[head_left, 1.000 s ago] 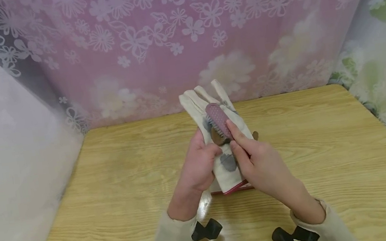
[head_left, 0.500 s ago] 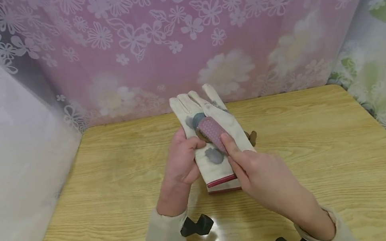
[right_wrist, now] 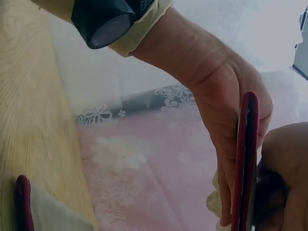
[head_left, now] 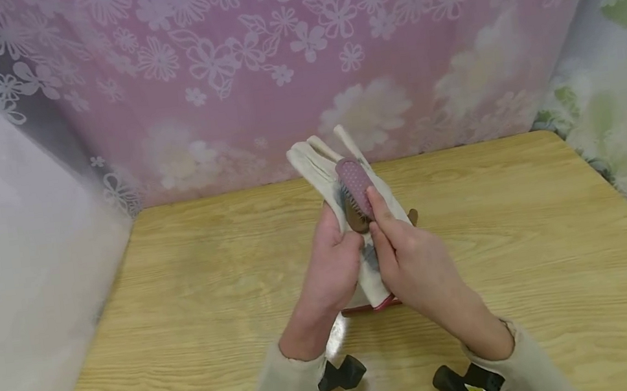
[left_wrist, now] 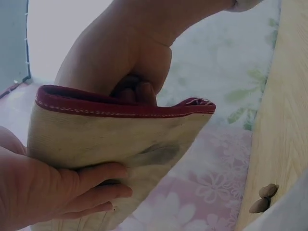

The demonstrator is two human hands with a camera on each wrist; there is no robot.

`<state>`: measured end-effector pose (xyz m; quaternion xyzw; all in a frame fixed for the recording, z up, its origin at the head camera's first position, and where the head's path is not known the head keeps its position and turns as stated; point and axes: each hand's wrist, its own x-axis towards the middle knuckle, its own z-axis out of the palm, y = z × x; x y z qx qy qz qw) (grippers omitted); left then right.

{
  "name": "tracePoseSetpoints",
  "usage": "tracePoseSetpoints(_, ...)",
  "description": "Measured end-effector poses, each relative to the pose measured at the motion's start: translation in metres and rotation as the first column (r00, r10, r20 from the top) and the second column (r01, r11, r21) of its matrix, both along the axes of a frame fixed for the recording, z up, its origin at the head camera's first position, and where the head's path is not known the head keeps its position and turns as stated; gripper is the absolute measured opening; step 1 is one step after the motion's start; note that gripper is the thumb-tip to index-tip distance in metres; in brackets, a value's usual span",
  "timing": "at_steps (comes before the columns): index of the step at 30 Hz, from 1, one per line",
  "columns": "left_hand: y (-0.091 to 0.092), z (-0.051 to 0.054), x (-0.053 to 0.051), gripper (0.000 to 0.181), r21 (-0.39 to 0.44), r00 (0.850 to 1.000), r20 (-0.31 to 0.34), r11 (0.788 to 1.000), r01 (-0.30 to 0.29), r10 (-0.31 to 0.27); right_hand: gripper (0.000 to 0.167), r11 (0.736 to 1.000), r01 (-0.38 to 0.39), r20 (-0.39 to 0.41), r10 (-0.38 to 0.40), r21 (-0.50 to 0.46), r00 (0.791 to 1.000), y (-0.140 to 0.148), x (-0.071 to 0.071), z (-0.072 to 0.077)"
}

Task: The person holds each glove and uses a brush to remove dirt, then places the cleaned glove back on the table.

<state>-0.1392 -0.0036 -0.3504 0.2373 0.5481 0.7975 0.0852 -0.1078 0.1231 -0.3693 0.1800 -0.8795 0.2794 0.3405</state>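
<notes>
Above the yellowish wood-grain table, our left hand grips a cream cloth glove hemmed dark red, thumb on top; our right hand, fingers curled, holds a pink, white-dotted bristle brush over it. Beyond lie small brown rounded lumps, then a pink flowered curtain.

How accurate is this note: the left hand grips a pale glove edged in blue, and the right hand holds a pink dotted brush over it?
One slip: the edging is dark red, not blue; the left wrist view shows it. The left hand does grip the pale glove, and the right hand holds the pink dotted brush over it.
</notes>
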Motion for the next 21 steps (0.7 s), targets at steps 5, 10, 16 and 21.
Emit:
tracePoseSetpoints(5,-0.013,0.006,-0.006,0.083,0.076,0.984,0.174,0.997,0.011,-0.024,0.055,0.999,-0.035,0.022,0.035,0.037,0.999,0.001,0.006,0.006)
tracePoseSetpoints(10,-0.038,0.008,-0.017,0.078,0.204,0.955,0.293,0.979,-0.008,-0.053,0.055,0.974,-0.070,0.132,0.042,0.213,0.990,-0.001,0.024,0.017)
tracePoseSetpoints(16,-0.043,0.004,-0.021,0.076,0.200,0.938,0.338,0.980,0.013,-0.082,0.057,0.958,-0.049,0.169,0.000,0.284,0.986,-0.005,0.038,0.020)
tracePoseSetpoints(21,-0.022,0.001,-0.011,0.076,0.118,0.962,0.272,0.993,-0.001,-0.032,0.059,0.979,0.016,0.134,-0.044,0.202,0.990,-0.007,0.030,0.014)
